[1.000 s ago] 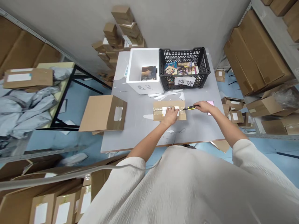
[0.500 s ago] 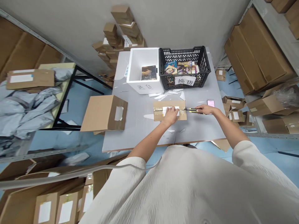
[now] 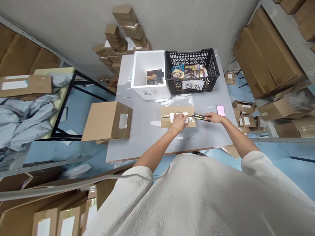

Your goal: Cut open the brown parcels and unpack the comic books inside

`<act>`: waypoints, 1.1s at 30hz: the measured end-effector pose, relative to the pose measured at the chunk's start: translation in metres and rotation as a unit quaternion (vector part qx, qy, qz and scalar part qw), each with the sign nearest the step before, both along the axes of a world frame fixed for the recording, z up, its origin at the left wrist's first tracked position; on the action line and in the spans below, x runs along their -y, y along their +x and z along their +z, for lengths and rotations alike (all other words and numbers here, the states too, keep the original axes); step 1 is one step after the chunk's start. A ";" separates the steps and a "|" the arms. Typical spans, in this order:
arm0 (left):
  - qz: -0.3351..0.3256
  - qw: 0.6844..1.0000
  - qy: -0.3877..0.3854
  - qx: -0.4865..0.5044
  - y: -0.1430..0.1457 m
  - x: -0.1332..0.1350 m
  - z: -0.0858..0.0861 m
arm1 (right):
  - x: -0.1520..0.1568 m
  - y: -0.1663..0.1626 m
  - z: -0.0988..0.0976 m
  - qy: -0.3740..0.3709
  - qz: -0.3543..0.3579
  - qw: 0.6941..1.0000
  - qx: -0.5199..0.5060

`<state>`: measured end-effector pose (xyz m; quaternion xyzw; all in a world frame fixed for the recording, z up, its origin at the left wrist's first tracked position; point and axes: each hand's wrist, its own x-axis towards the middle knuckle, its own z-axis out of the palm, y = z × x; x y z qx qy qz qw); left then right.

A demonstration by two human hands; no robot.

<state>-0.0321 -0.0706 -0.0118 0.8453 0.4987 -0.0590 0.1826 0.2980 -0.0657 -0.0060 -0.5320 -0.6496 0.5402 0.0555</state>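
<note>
A flat brown cardboard box [image 3: 165,122] with clear tape and a white label lies on the grey table. My left hand [image 3: 178,123] rests on its label with the fingers spread and bent, pressing from above. At the box's right edge, my right hand [image 3: 214,117] is closed around a slim black-and-yellow utility knife [image 3: 202,117]. The knife's tip meets the taped end of the box; the exact contact is too small to make out. A phone [image 3: 220,110] with a pink screen lies just beyond my right hand.
Behind the box stand a white foam bin [image 3: 151,92] and a black plastic crate [image 3: 192,78], both holding books. Paper scraps [image 3: 180,97] lie before them. A larger carton [image 3: 105,121] is at the table's left edge. Shelves and cartons line both sides.
The knife has turned slightly in my right hand, its tip still at the box's right edge. My left hand stays on the label. The whole view has shifted a little.
</note>
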 end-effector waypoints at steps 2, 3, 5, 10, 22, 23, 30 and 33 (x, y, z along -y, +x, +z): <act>0.002 1.000 0.000 -0.004 0.001 0.000 0.000 | 0.001 0.000 -0.002 -0.003 -0.006 1.000 -0.003; 0.002 1.000 -0.001 -0.006 0.002 0.000 0.000 | 0.003 0.000 -0.003 -0.008 -0.011 1.000 -0.004; 0.003 1.000 -0.001 -0.009 0.003 0.000 0.000 | 0.007 0.003 -0.005 -0.025 -0.015 1.000 -0.003; 0.020 1.000 -0.009 0.000 0.003 -0.005 -0.001 | 0.020 0.010 -0.007 -0.031 -0.024 0.999 -0.023; 0.054 0.997 0.036 0.045 0.007 -0.028 -0.002 | 0.026 0.005 -0.001 0.094 -0.137 0.986 -0.002; 0.062 0.996 0.044 0.046 0.008 -0.031 -0.002 | 0.027 0.003 0.000 0.118 -0.120 0.986 0.012; 0.051 0.996 0.059 0.043 0.015 -0.044 -0.012 | 0.035 -0.010 0.001 0.244 -0.001 0.960 0.134; 0.060 0.997 0.038 0.034 0.018 -0.047 -0.016 | 0.037 -0.017 -0.002 0.256 0.011 0.950 0.179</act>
